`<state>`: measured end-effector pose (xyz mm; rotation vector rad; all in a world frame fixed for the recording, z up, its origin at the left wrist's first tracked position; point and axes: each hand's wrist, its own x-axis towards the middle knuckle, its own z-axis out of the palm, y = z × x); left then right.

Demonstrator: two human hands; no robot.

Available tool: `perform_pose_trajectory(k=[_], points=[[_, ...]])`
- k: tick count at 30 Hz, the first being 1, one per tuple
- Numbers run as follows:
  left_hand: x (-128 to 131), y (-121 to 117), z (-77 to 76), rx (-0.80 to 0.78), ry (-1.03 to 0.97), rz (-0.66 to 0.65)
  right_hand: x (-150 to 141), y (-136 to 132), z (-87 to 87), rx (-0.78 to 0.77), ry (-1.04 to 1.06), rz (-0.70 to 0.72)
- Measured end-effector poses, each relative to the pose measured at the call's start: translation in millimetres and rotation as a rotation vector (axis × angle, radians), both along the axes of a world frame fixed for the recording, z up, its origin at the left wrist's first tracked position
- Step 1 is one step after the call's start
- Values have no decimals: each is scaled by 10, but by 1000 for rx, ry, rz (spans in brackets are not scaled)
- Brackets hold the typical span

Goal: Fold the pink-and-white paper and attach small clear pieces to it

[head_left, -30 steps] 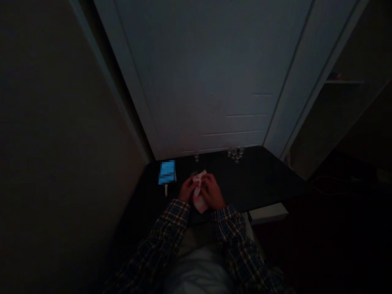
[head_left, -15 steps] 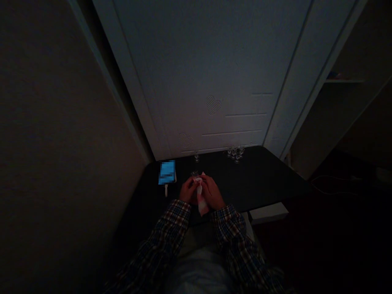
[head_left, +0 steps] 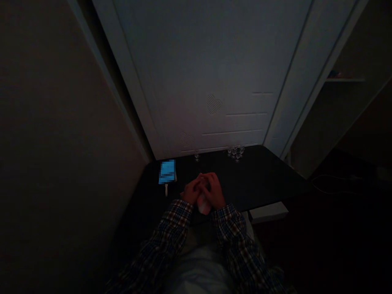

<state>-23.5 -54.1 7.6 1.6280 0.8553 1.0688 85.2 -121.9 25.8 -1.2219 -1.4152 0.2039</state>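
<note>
The room is very dark. My left hand [head_left: 191,191] and my right hand [head_left: 214,190] are pressed together over the near middle of a black table [head_left: 260,179], fingers curled round a pale pinkish cloth [head_left: 202,205]. Only a small fold of the cloth shows below the palms; the rest is hidden inside my hands. Both arms wear plaid sleeves. A small glass seen earlier between the hands is hidden now.
A phone with a lit blue screen [head_left: 167,172] lies at the table's left, a white cable below it. A cluster of small glasses [head_left: 235,152] and a single glass [head_left: 196,155] stand at the far edge against a white panelled door. A pale box [head_left: 268,212] sits at the table's right front.
My hands have closed tighter together over the cloth, which stuck out above and below them before. The cloth is now mostly covered.
</note>
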Motion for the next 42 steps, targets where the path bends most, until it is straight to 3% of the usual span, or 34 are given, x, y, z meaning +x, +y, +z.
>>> perform_pose_trajectory(k=[8, 21, 28, 32, 42], points=[[28, 3, 26, -38, -147, 54, 2, -12, 23, 9, 82, -59], [-42, 99, -3, -34, -59, 255, -31, -14, 30, 26, 35, 1], [-50, 104, -12, -53, -69, 160, 12, 18, -3, 57, 132, -44], [-67, 141, -55, -73, -114, 188, 23, 6, 7, 51, 162, -47], [-66, 155, -70, -79, -181, 139, 17, 2, 5, 27, 273, 49]])
